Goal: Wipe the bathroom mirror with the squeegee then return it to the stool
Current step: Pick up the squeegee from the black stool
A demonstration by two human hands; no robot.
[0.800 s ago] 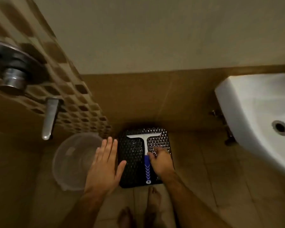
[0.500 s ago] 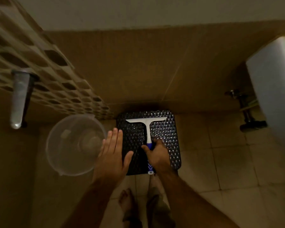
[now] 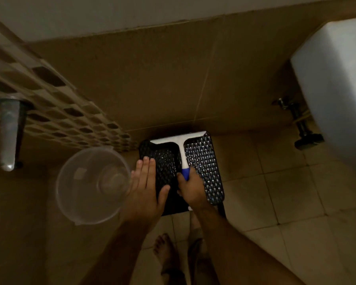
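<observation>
My right hand (image 3: 190,189) has now curled tight around the squeegee (image 3: 182,155) handle on the stool (image 3: 210,161); left hand (image 3: 145,188) flat, fingers straight — lift comes next.

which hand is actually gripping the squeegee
The right hand: its fingers curl round the blue handle of the squeegee. The left hand lies flat, fingers straight, holding nothing.

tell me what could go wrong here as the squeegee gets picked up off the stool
1. The right hand grips only the blue end of the squeegee, so the long white blade could swing or slip.
2. The blade lies near the wall at the far edge of the stool, and might scrape the tiles on lifting.
3. The clear bucket sits close beside the open left hand; a careless move could knock it.
</observation>
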